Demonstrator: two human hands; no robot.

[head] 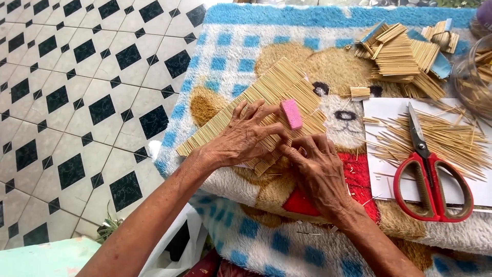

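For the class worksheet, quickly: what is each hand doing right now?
Left hand: open, spread flat on the stick panel.
Right hand: fingers curled at the panel's lower edge; a grip cannot be told.

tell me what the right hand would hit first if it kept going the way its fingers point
The right hand points up and left, fingertips already at the edge of the flat mat of thin sticks. Going on, it would likely meet the pink block lying on that mat.

So the stick mat (266, 97) lies on the blanket (225, 46), with the left hand's fingers (251, 114) spread flat on top of it. Block (292, 113) sits on the mat just right of those fingertips. Scissors (430, 174) lie on the paper (389, 110), well right of the right hand's fingers (300, 154), with stick bundles (397, 56) behind.
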